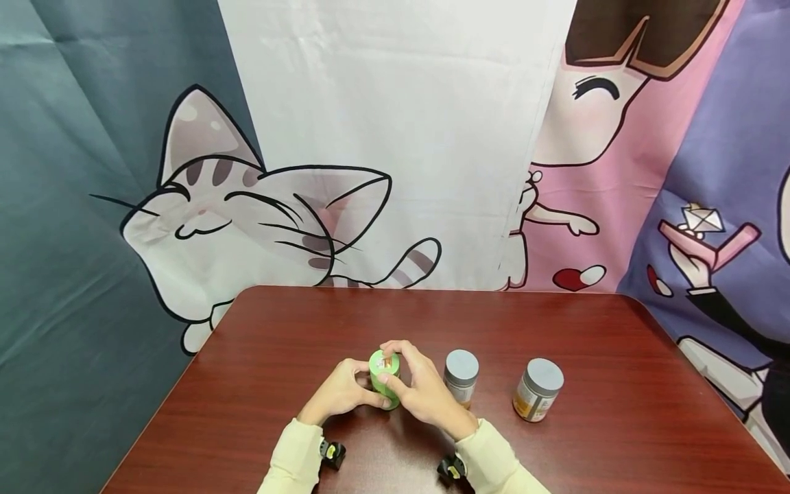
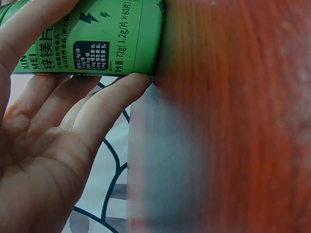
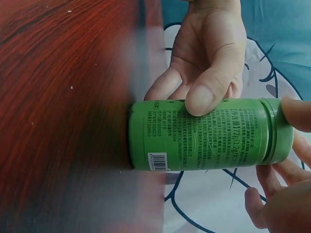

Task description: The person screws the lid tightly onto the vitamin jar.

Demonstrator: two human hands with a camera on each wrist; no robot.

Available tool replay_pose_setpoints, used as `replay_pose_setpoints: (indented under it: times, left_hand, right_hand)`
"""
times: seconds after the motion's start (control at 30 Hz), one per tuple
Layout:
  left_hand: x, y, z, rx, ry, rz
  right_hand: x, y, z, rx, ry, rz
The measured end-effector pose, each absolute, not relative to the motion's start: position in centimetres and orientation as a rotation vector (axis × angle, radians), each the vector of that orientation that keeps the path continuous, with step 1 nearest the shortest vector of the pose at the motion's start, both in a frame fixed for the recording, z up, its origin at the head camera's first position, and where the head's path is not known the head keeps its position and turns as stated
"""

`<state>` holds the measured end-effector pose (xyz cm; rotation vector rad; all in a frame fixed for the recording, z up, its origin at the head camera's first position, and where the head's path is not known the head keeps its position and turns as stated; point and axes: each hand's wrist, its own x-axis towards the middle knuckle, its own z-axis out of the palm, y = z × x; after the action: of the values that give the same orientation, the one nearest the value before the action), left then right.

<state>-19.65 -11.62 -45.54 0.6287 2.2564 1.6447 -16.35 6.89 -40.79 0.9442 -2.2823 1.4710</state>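
A green supplement bottle [image 1: 378, 377] stands upright on the table between the two hands. My left hand [image 1: 342, 392] grips its body from the left; in the right wrist view the thumb lies across the printed label [image 3: 209, 138]. Over at the top, my right hand [image 1: 427, 392] holds the green lid [image 3: 279, 136] between thumb and fingers. The lid sits on the bottle. In the left wrist view, my left fingers [image 2: 109, 104] reach along the lower side of the bottle, down near its base.
A jar with a grey lid [image 1: 461, 368] stands just right of my right hand, partly hidden by it. Farther right is a similar jar [image 1: 538, 391] with a yellow and white label. Both rest on the reddish-brown table [image 1: 308, 322]. A cartoon-printed cloth [image 1: 395, 137] hangs behind.
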Motion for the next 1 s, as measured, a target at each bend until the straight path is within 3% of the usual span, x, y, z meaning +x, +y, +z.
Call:
replay_pose_setpoints:
  times: [0.1,0.23,0.33,1.0]
  left_hand:
    - [-19.1,-11.5,-44.3,0.632,2.284,1.623]
    - [-18.4,-11.4,-42.9,0.644,2.3,1.607]
    - [-18.4,-11.4,-42.9,0.645,2.304,1.608]
    - [-18.4,-11.4,-42.9,0.653,2.263,1.625]
  right_hand:
    - [-15.5,6.8,-39.5,0.928,-2.289,1.463]
    - [-16.2,6.8,-40.8,0.896,-2.311,1.441]
    - [-17.1,6.9,-42.4,0.883,-2.308,1.423]
    - [-17.0,7.8,-41.5,0.996,-2.439,1.484]
